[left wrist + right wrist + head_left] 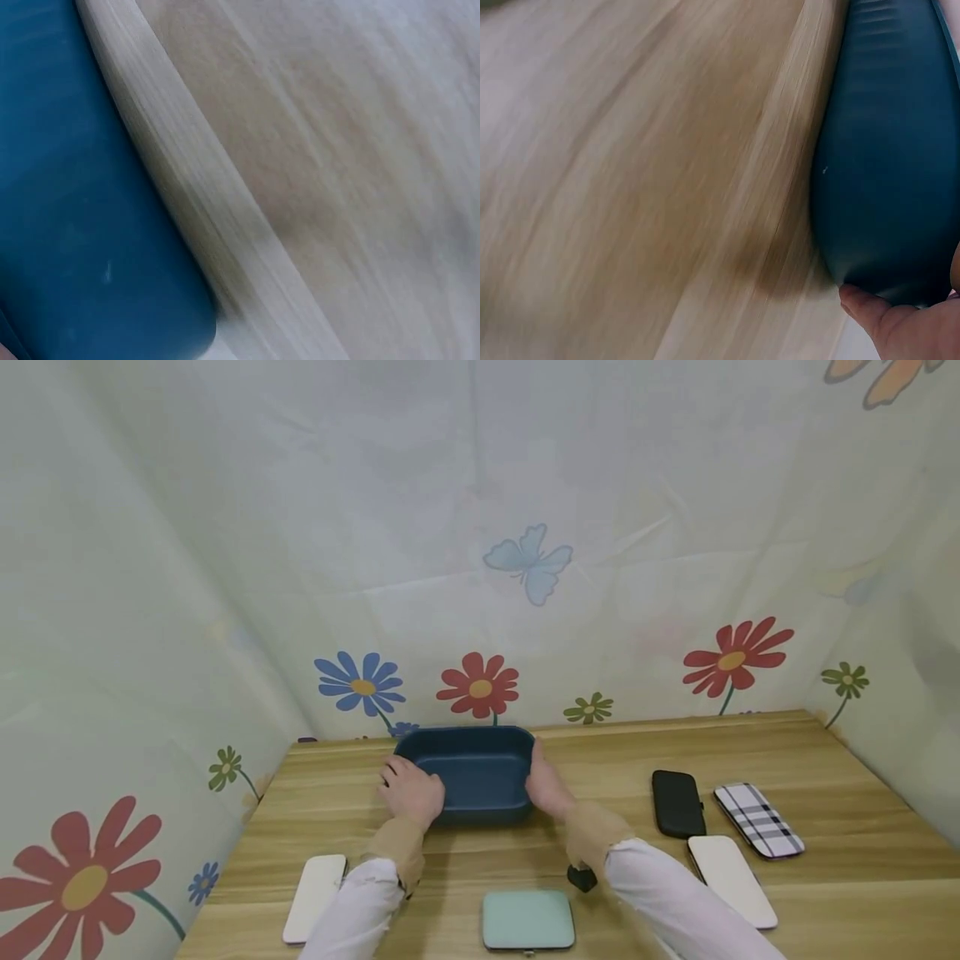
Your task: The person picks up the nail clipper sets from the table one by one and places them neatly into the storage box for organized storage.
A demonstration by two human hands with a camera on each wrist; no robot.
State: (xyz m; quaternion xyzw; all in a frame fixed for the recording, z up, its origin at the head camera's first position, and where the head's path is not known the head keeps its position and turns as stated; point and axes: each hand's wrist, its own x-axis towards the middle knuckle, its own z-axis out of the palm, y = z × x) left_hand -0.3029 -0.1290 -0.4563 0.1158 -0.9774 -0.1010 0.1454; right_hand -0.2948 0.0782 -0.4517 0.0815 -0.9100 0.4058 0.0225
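1. Head view: blue bin (476,783), one, open-topped, at the 12 o'clock edge of the counter (600,756); its inside shows bare. Whether its base rests on the wood or hangs clear, cannot tell.
2. Left hand (412,789), gripping the bin at 9 o'clock, fingers over the rim.
3. Right hand (547,783), gripping at 3 o'clock, thumb up along the end wall.
4. Cases, clockwise around the bin: black case (678,804) and checked case (759,820), 3 o'clock; white case (733,882), 4 o'clock; teal case (528,920), 5 o'clock; second white case (315,897), 8 o'clock.
5. Step in hand, as judged: positioning the bin with both hands.
6. Next move, as judged: calls for an even two-handed hold, bin level, then release without nudging the cases.
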